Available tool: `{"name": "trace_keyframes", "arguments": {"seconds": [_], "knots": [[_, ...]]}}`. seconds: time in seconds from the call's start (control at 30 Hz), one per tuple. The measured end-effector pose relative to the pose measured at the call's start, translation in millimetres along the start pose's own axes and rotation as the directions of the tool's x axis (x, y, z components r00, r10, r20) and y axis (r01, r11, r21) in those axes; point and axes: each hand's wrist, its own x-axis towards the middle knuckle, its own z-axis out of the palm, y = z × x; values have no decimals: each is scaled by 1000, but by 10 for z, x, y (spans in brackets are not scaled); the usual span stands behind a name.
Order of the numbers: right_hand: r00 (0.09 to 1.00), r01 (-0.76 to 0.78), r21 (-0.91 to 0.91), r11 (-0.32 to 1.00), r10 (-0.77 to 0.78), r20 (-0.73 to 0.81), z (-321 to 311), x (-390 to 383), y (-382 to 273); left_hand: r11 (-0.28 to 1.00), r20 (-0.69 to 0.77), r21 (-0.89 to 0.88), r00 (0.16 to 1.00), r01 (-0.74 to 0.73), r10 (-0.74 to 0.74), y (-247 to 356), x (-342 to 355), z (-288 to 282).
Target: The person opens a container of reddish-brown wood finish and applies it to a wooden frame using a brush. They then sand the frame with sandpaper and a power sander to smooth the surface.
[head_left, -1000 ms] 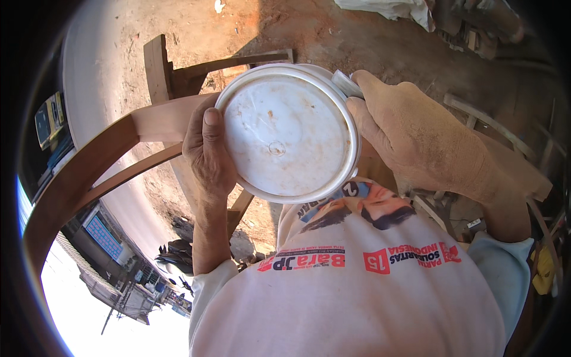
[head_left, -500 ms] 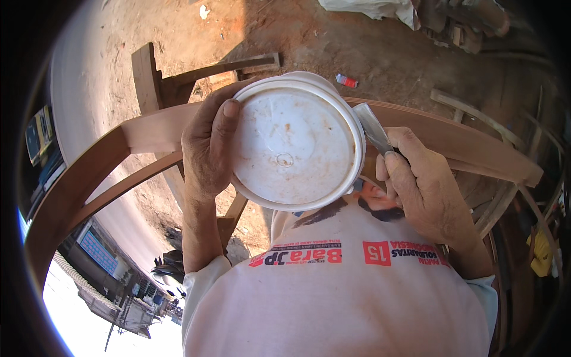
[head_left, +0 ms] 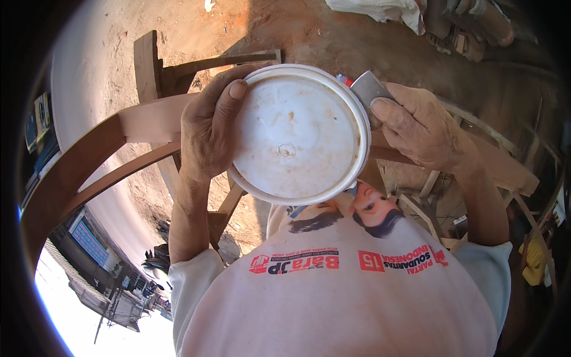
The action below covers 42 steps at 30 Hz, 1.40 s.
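A round white plastic container with a stained lid (head_left: 294,137) is held up in front of my chest. My left hand (head_left: 208,125) is wrapped around its left side, with the thumb bent near the rim. My right hand (head_left: 419,128) grips a flat metal blade, like a putty knife (head_left: 370,88), against or very close to the right edge of the lid; the handle is hidden by my fingers. A curved brown wooden frame (head_left: 151,116) runs behind and below the container on both sides of my hands.
Dirt ground (head_left: 178,24) lies beyond, with wooden posts and boards (head_left: 146,65), pale sheeting (head_left: 377,9) at the top right and a yellow item (head_left: 535,259) at the right. A paved strip, a parked dark vehicle (head_left: 156,262) and buildings (head_left: 89,241) show at the left.
The container and my left hand have shifted slightly. My right hand dropped along the container's right side, then rose again, turning the blade so its flat face shows at the rim.
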Motion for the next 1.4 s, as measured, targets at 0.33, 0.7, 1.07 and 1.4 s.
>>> {"name": "trace_keyframes", "arguments": {"seconds": [0.33,0.7,1.07,1.4], "knots": [[950,-250,668,701,44,310,30,99,494,997,52,78,998,-28,24,39,52,15],[998,-14,453,891,41,-48,229,-186,218,588,342,378,698,-715,629,499,311,597],[913,224,558,799,29,-408,871,-159,525,463,363,373,586,-804,725,499,413,606],[811,282,399,873,6,-585,965,-194,567,448,117,251,486,-858,866,598,197,476]]}}
